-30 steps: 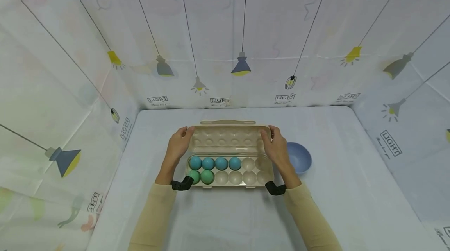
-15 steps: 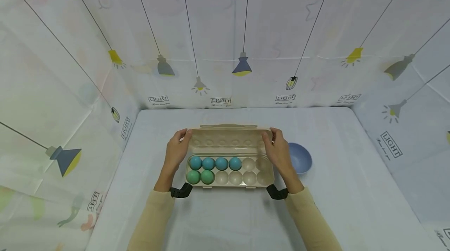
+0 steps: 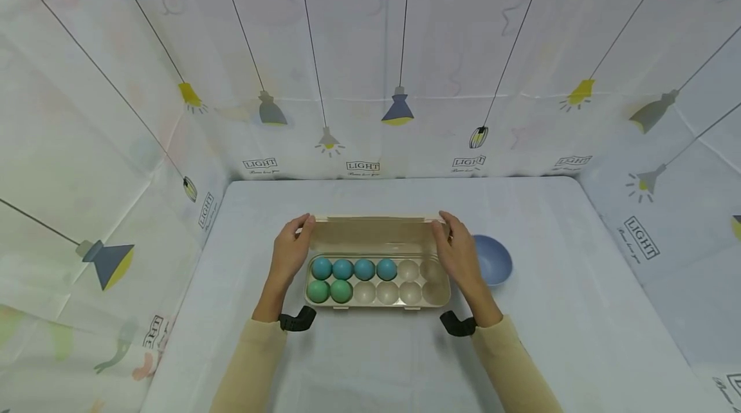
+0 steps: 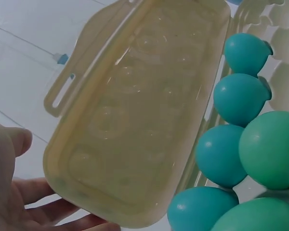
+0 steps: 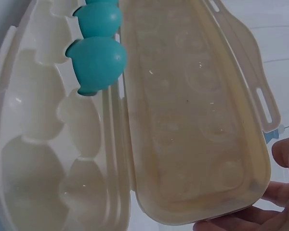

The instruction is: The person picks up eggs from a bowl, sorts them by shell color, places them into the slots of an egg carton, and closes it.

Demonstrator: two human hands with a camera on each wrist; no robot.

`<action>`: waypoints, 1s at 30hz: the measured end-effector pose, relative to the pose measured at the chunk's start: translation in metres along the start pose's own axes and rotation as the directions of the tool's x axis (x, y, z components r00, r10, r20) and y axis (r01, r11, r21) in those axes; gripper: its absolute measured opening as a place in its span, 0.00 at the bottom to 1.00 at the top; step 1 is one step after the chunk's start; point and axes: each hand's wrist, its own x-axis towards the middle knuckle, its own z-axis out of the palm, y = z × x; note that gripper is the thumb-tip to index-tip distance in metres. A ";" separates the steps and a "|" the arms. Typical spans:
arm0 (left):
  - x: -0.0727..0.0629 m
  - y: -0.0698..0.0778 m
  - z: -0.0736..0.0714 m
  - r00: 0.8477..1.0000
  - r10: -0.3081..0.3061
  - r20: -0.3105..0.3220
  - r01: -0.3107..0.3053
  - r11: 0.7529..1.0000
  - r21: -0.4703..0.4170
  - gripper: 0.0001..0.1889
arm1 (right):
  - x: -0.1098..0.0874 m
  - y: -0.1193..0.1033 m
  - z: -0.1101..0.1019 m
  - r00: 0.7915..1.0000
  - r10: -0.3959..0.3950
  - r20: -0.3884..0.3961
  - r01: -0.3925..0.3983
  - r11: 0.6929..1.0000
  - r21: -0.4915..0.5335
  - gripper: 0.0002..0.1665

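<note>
A beige plastic egg carton [image 3: 425, 291] lies in the middle of the table, its lid [image 3: 376, 233] tilted up at the back. Several blue eggs [image 3: 365, 269] sit in the left of the back row, and two green eggs [image 3: 341, 291] at the left of the front row. My left hand [image 3: 291, 244] is at the lid's left end, fingers [image 4: 53, 211] against its outer side and thumb apart from it. At the right end my right hand [image 3: 457, 247] touches the lid likewise, its fingers [image 5: 245, 219] behind the rim and thumb off it.
A blue bowl [image 3: 494, 260] stands just right of the carton, partly hidden by my right hand and wrist. A white cloth covers the table [image 3: 382, 361]. Printed curtains [image 3: 370, 46] with lamp drawings surround the far side and both sides.
The lid has swung up from leaning back to steeper, its flap folding out of sight behind the top edge. Both hands have moved with it slightly toward me. The eggs and bowl stay put.
</note>
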 end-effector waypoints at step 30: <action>-0.089 -0.013 0.005 0.984 0.151 0.096 -0.175 0.921 0.347 0.47 | -0.085 0.007 -0.006 0.976 -0.165 0.140 0.194 0.954 -0.230 0.32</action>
